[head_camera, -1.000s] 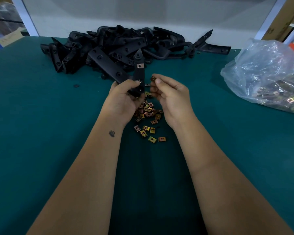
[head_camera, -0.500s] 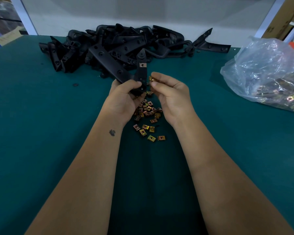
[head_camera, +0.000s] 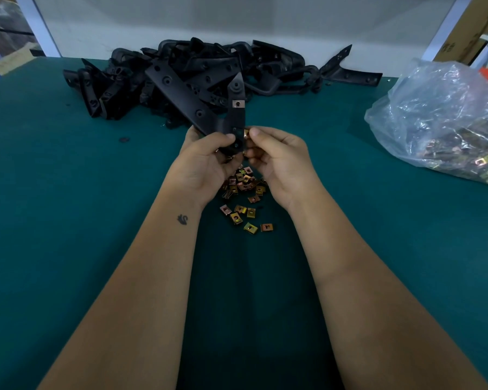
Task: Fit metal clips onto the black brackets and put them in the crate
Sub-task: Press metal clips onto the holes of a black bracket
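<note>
My left hand (head_camera: 202, 161) grips a black V-shaped bracket (head_camera: 235, 116) at its lower bend and holds it upright above the table. One metal clip (head_camera: 237, 103) sits on the bracket's right arm. My right hand (head_camera: 276, 157) pinches a second metal clip (head_camera: 246, 133) between thumb and forefinger, right against the bracket's edge just above my left thumb. A heap of loose gold-coloured clips (head_camera: 244, 192) lies on the green table (head_camera: 68, 220) under and just behind my hands. No crate is in view.
A big pile of black brackets (head_camera: 197, 71) lies along the table's far edge by the white wall. A clear plastic bag of clips (head_camera: 445, 125) sits at the right. A small dark speck (head_camera: 123, 139) lies left of my hands.
My right hand has brought its clip leftwards and down against the bracket's edge. My left hand has raised the bracket slightly.
</note>
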The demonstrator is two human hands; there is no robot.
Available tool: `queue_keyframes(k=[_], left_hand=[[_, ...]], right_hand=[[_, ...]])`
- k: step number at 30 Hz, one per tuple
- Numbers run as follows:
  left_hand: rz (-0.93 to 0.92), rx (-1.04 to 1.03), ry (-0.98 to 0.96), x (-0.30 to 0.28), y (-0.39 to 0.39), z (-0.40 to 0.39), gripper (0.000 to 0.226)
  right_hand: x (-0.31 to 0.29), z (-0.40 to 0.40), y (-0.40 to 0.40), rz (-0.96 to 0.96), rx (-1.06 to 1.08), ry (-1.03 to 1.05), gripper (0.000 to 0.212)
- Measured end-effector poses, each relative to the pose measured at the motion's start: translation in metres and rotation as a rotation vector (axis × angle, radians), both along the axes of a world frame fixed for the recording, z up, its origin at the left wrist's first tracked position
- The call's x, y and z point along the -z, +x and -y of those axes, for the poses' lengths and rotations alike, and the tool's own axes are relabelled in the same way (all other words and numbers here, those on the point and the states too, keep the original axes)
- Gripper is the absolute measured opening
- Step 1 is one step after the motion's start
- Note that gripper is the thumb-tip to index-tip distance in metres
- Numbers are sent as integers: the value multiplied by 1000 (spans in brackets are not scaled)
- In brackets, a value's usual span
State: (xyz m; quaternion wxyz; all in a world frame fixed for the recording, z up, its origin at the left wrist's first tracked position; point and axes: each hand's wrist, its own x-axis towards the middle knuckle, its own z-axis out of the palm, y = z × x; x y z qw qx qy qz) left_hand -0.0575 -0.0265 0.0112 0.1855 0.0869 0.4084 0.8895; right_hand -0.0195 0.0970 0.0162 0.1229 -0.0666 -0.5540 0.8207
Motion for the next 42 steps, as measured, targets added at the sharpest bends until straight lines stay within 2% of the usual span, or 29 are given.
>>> queue_keyframes(k=[12,17,34,39,42], left_hand=[[-101,9,-32,3,-2,0,44],[-104,15,-55,4,-4,0,39],[-189,25,-211,4,0,2,44],[-201,53,-218,5,0,2,39],[-196,50,-201,6,0,1,37]], right_hand=[[3,-3,-1,44,-46,-51,10],[3,-4,-2,74,-46,-81,12],[4,-4,1,49,13,125,17],[5,-3,1,41,-13,142,23],[5,-1,1,34,15,153,19]])
